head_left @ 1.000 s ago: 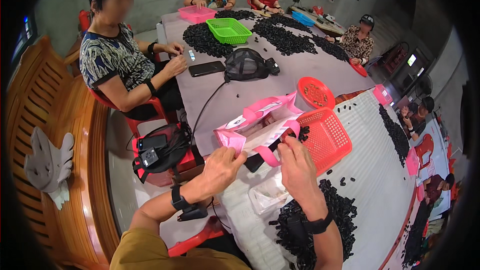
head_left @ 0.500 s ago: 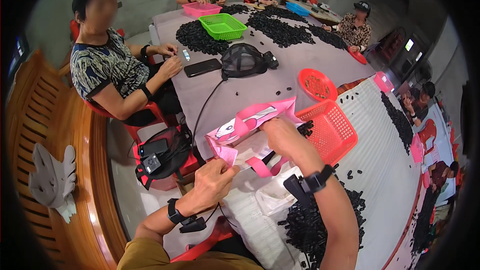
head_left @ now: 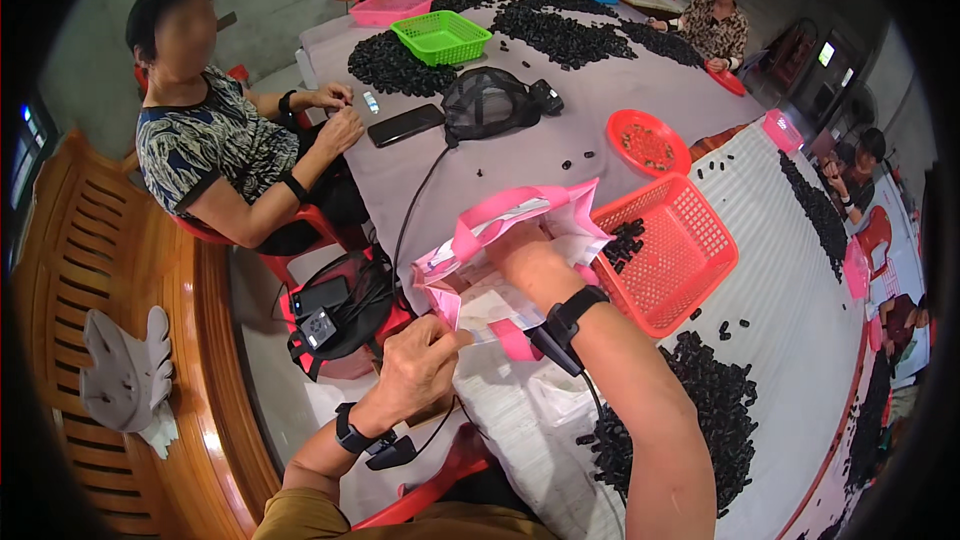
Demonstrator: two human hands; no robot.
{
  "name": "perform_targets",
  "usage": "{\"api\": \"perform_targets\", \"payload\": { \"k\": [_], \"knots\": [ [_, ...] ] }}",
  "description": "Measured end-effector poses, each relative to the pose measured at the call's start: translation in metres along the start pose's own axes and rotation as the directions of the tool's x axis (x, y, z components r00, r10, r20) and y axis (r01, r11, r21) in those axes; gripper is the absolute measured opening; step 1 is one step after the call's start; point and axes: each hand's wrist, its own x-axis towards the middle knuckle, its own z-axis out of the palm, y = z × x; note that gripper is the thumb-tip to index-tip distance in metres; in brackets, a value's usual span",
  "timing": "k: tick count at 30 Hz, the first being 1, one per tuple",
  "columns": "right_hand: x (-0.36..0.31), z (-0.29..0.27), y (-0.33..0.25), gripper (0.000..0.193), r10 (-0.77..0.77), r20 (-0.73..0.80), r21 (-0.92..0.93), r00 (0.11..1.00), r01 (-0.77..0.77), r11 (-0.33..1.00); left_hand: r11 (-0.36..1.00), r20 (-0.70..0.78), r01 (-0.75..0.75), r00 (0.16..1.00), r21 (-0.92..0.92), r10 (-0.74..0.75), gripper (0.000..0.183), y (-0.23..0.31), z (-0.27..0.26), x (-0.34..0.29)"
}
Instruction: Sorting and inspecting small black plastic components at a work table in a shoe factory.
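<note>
Head view: the pink bag (head_left: 565, 220) stands mouth-up at the edge of the bench (head_left: 800, 365), close beside the red basket (head_left: 712, 252). The left hand (head_left: 418, 368) seems to pinch its near rim — probably to steady it — while the right hand (head_left: 533, 260) dips inside, its fingers hidden, so I cannot tell whether they grip anything.

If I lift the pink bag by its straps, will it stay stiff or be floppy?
The pink bag would probably flex, since its thin walls look bent. Its straps may flop too, looking broad and ribbon-like.
</note>
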Motion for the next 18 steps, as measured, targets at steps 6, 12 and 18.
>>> {"api": "perform_targets", "payload": {
  "k": [6,12,18],
  "knots": [
    [-0.019,-0.069,-0.016,0.025,0.118,0.001,0.141,0.993,-0.117,0.983,0.998,-0.013,0.051,0.999,0.045,-0.050,0.027,-0.001,-0.006,-0.006],
    [-0.039,-0.066,0.019,0.026,0.244,-0.119,0.169,0.962,-0.223,0.960,1.000,-0.065,0.005,0.998,0.021,-0.003,0.028,-0.001,-0.003,0.001],
    [-0.048,-0.100,0.003,0.022,0.074,-0.228,0.137,0.971,-0.043,0.990,0.999,-0.088,0.032,0.996,0.004,-0.032,0.026,0.000,-0.007,0.006]
  ]
}}
